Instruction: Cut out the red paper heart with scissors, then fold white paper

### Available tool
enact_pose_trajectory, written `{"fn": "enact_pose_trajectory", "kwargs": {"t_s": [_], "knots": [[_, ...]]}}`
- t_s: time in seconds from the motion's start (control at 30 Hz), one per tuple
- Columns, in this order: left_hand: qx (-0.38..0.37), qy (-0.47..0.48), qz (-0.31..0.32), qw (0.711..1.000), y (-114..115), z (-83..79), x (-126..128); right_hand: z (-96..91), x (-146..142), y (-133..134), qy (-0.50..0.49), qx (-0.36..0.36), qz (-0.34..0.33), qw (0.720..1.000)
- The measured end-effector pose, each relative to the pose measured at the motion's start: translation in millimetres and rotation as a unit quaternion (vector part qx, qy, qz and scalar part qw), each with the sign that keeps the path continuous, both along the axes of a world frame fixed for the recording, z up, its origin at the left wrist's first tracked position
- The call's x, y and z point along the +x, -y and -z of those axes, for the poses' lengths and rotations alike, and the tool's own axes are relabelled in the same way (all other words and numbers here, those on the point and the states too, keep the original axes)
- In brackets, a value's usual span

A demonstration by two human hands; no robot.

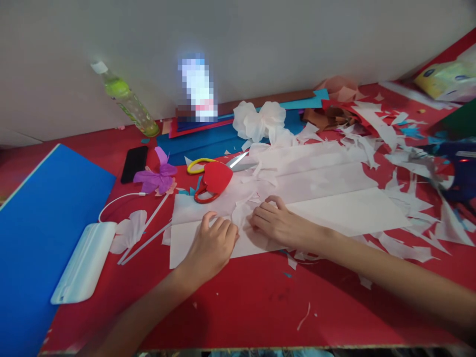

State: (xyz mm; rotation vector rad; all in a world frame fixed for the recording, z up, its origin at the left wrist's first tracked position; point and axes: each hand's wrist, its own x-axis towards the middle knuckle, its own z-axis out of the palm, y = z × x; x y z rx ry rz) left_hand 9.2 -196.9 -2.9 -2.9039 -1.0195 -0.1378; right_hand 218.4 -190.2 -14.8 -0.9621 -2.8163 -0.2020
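My left hand (216, 244) rests on the near edge of a long white crepe paper sheet (334, 213). Its fingers are curled under, and their tips are hidden. Just right of it, my right hand (273, 222) is closed, with bent fingers on a small white paper piece (242, 212) that lies between the hands. Beyond them are scissors (203, 167) with one yellow and one red handle loop, a red heart-shaped piece (218, 177) over their middle. A white paper flower (259, 121) sits at the sheet's far side.
White paper scraps (405, 198) litter the right side. At left are a purple paper flower (158, 173), a white paper petal (130, 230), a black phone (134, 164), a white device (85, 263) with a cable and a blue board (48, 213). A bottle (130, 101) leans against the wall.
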Motion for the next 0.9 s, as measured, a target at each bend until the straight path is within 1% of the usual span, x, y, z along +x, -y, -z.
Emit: {"fn": "enact_pose_trajectory", "kwargs": {"t_s": [0.13,0.3,0.37,0.53,0.7,0.9], "knots": [[0.005,0.007,0.0,1.0,0.1,1.5,-0.8,1.2,-2.0,0.1,0.008,-0.008,0.008,1.0],[0.005,0.008,0.001,1.0,-0.1,0.7,-0.4,4.8,-2.9,-2.2,-0.011,-0.058,0.025,0.998],[0.005,0.012,0.002,1.0,-0.1,-0.2,-0.3,4.1,-3.8,-2.7,-0.009,-0.067,0.027,0.997],[0.006,0.016,0.003,1.0,0.1,-0.8,-1.2,0.7,-4.2,-3.0,0.006,-0.057,0.019,0.998],[0.011,0.011,0.003,1.0,0.0,1.4,-1.8,2.1,1.8,-3.8,-0.023,-0.055,0.018,0.998],[0.011,0.012,0.003,1.0,-0.1,1.4,-1.3,4.5,4.5,-3.2,-0.002,-0.013,0.017,1.0]]}}
